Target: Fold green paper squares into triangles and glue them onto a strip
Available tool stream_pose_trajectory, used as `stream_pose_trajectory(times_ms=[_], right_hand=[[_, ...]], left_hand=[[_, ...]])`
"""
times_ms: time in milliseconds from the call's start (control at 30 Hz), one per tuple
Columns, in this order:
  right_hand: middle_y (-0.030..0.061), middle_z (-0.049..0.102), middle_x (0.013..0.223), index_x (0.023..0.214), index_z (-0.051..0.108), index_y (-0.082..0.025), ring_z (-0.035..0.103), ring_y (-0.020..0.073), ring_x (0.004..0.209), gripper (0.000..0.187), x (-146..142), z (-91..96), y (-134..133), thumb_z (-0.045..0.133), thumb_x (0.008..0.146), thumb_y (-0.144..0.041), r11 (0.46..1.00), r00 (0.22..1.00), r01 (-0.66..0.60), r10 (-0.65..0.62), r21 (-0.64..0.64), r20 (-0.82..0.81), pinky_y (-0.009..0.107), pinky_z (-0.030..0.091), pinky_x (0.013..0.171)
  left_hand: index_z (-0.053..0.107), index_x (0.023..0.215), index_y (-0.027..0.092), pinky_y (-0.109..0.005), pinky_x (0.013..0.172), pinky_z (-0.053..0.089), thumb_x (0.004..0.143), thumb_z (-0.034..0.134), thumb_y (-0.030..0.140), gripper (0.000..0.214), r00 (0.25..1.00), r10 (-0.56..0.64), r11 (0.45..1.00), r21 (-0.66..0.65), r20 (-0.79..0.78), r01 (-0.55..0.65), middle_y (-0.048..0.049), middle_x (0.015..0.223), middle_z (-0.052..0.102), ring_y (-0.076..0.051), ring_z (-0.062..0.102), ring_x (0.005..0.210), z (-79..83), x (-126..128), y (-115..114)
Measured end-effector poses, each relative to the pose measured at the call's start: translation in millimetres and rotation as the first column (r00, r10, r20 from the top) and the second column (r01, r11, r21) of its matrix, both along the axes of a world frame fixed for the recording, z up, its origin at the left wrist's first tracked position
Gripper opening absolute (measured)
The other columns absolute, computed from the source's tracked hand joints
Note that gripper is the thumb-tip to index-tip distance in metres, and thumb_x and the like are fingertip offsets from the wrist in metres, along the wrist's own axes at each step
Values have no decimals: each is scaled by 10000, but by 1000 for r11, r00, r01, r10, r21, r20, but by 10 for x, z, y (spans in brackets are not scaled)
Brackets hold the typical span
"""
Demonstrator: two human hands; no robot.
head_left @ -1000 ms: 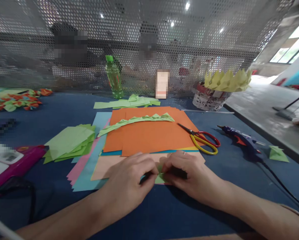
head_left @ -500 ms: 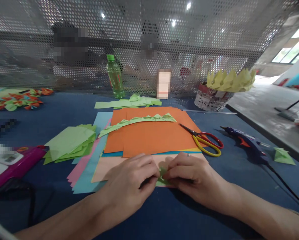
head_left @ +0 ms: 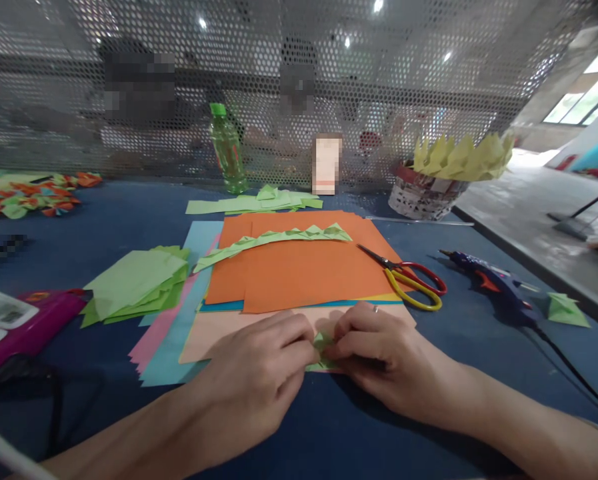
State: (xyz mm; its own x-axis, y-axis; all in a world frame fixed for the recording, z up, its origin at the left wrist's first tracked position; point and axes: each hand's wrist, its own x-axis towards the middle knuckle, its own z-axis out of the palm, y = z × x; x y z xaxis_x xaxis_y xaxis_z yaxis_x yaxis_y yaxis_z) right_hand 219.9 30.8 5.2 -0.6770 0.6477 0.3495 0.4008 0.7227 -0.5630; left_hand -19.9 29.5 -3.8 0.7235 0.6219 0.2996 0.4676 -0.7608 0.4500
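Near edge: left hand (head_left: 259,373) and right hand (head_left: 379,353) meet fingertip to fingertip, both pinched closed on a small light-green folded paper piece (head_left: 323,347). The piece sits low between the fingertips, over the near edge of a peach paper sheet (head_left: 213,333); mostly hidden by the fingers. Ring on a right finger.

Mid table: stack of orange paper sheets (head_left: 299,277) just beyond the hands, with a long light-green folded paper strip (head_left: 273,239) lying across its far half. Left of it, a pile of light-green paper squares (head_left: 133,290); further left, a magenta case (head_left: 33,327). Right of the stack, red-and-yellow-handled scissors (head_left: 411,280), then a dark blue glue gun (head_left: 489,283), cord trailing near-right.

Far: green plastic bottle (head_left: 226,150) upright by the perforated metal screen (head_left: 429,87); a woven paper basket (head_left: 421,197) rimmed with yellow paper points, far right. All on a dark blue tabletop (head_left: 129,220).
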Motion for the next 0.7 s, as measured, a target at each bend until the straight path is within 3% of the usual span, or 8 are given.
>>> stream_pose_trajectory(times_ms=[167, 367, 567, 700], right_hand=[[53, 635, 995, 1028, 731, -179, 597, 160, 932, 421, 34, 33, -47, 524, 770, 81, 1000, 995, -4, 6, -23, 97, 283, 474, 835], [75, 648, 985, 1069, 751, -216, 595, 184, 900, 412, 24, 52, -74, 426, 932, -2, 996, 991, -9, -2, 83, 133, 323, 491, 808], [79, 660, 981, 1067, 733, -207, 581, 194, 840, 424, 10, 42, -81, 430, 874, 18, 982, 983, -6, -29, 189, 180, 328, 490, 739], [81, 657, 952, 1007, 722, -188, 579, 208, 840, 398, 5, 34, -83, 426, 850, 27, 977, 982, 5, -45, 215, 182, 332, 489, 714]], left_hand=[[623, 925, 166, -354, 786, 452, 856, 412, -3, 279, 1000, -8, 1000, 4, -19, 8, -59, 953, 567, -212, 542, 896, 32, -1, -42], [621, 979, 168, -381, 799, 465, 880, 424, 19, 266, 998, -18, 990, 140, -67, 28, -73, 1006, 607, -228, 555, 905, 26, -9, -86], [592, 1138, 136, -391, 777, 471, 901, 391, 27, 329, 988, -4, 965, 260, -154, 44, -83, 977, 629, -235, 564, 863, -4, 7, -116], [595, 1019, 146, -386, 773, 452, 884, 392, 40, 265, 984, 42, 953, 301, -174, 13, -81, 932, 631, -236, 559, 843, -15, 63, -137]])
